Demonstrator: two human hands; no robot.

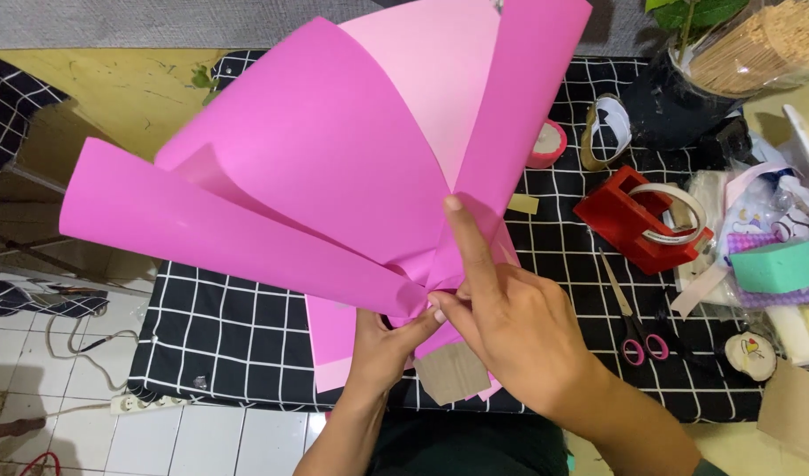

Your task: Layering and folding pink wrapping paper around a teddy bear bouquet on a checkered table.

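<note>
Both hands pinch the gathered base of the fanned bright pink paper sheets (334, 176): left hand (389, 339) closed beneath, right hand (510, 326) pressing, forefinger extended toward twelve o'clock. The gathering looks underway. Binding it would call for the red tape dispenser (638, 220) at two o'clock.

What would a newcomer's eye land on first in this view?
The big fan of pink paper sheets fills the upper middle, gathered to a point low in the centre. There the left hand grips the bunch from below, and the right hand presses on it, forefinger raised. At right, on the black checked cloth, sit a red tape dispenser and pink-handled scissors.
</note>
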